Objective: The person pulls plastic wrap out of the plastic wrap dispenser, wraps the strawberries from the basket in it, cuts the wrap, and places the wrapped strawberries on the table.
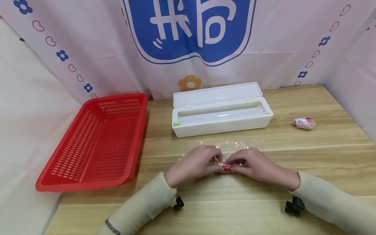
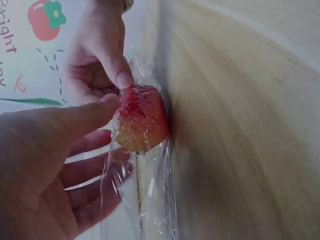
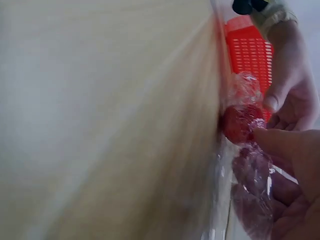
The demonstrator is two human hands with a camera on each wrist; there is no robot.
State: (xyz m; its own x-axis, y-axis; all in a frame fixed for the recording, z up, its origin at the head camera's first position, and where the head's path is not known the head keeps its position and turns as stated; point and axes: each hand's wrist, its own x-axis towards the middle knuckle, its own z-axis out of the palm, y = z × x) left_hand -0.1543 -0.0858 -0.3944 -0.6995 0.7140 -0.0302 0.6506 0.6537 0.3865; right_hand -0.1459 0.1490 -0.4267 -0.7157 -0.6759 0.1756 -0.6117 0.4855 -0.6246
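A small red-and-yellow apple [image 1: 225,166] lies on the wooden table between both hands, with clear cling film [image 2: 157,205] around it and spreading out to the sides. On its left side, the left hand [image 1: 201,160] pinches the film at the apple, its thumb against the fruit in the left wrist view. From the other side the right hand [image 1: 255,163] grips film and apple, thumb on the red skin [image 3: 240,122] in the right wrist view. Part of the fruit is hidden behind the fingers in the head view.
Behind the hands stands a white cling film box [image 1: 220,125], lid raised, with a film roll [image 1: 221,116] inside. A red perforated basket [image 1: 111,147] is at the left. Toward the right edge of the table [image 1: 323,163] lies another red item in film [image 1: 304,123].
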